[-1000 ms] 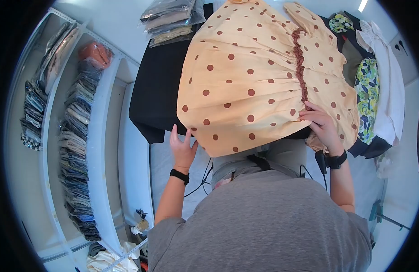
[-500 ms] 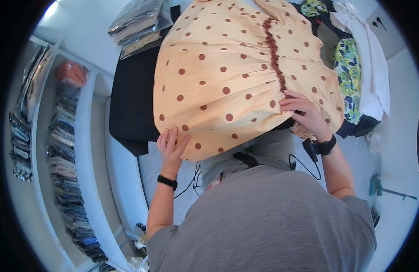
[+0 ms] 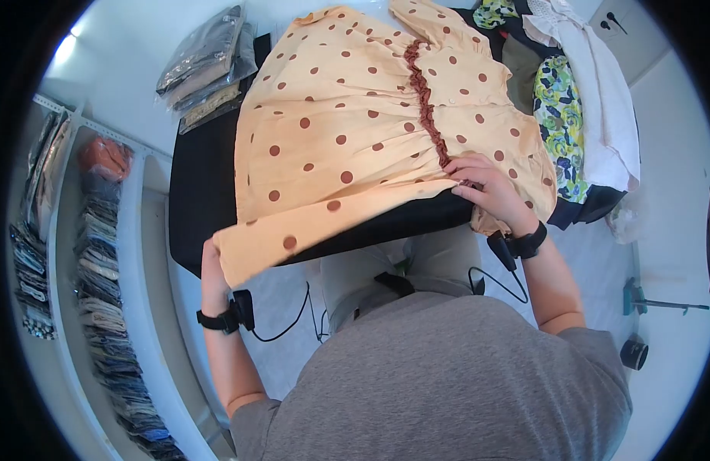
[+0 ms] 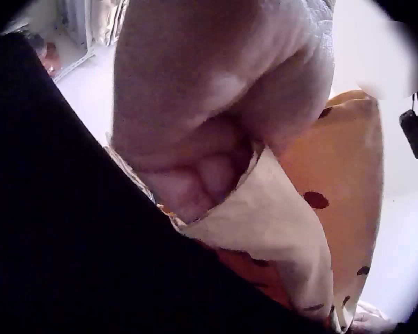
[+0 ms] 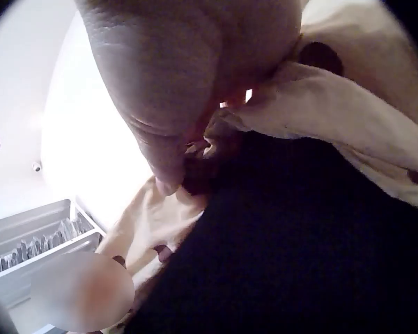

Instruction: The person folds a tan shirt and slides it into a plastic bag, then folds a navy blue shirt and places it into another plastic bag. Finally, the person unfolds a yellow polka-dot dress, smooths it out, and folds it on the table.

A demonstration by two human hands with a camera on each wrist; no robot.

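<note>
A cream dress (image 3: 324, 115) with brown dots and a ruffled brown waist trim (image 3: 424, 107) lies spread over a black-covered table. At the lower left of the head view, my left hand (image 3: 213, 269) grips the hem corner, and the near edge of the skirt is stretched up off the cloth. In the left wrist view the curled fingers (image 4: 209, 177) sit inside the fold of fabric. My right hand (image 3: 493, 196) pinches the near side of the dress at the waist trim. The right wrist view shows the thumb (image 5: 164, 167) against the gathered cloth, fingertips partly hidden.
Bagged folded clothes (image 3: 209, 61) are stacked at the table's back left. A floral garment (image 3: 558, 123) and a white garment (image 3: 600, 115) lie right of the dress. Shelves (image 3: 101, 323) with several packed garments stand at left. Cables (image 3: 282, 330) hang from the wrist cameras.
My left hand went from beside the hem to gripping its corner, drawing the near edge out and up. My right hand stays at the waist trim. The head view has shifted.
</note>
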